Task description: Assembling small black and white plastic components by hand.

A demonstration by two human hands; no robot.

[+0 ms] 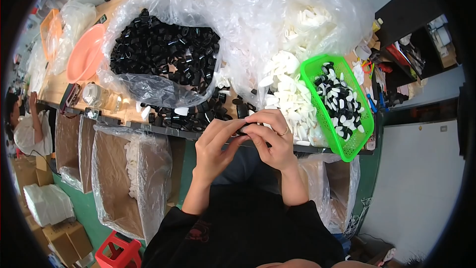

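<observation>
My left hand [218, 141] and my right hand [270, 139] meet at the table's front edge, fingers closed round a small black plastic part [242, 129]. Most of that part is hidden behind my fingers. Just beyond them lie loose black plastic parts [213, 111]. A large heap of similar black ring-like parts [158, 49] fills an open clear plastic bag [158, 89] at the back left. Right of my hands spreads a pile of white oval pieces [292, 101]. The green basket [339, 146] beside it holds mixed black and white pieces [342, 101].
A pink basin [85, 54] and a clear jar [101, 97] stand at the left. Clear plastic sheeting [248, 15] covers the back. Below the table are plastic-lined boxes [116, 178] and a red stool [118, 250]. Another person [32, 129] sits far left.
</observation>
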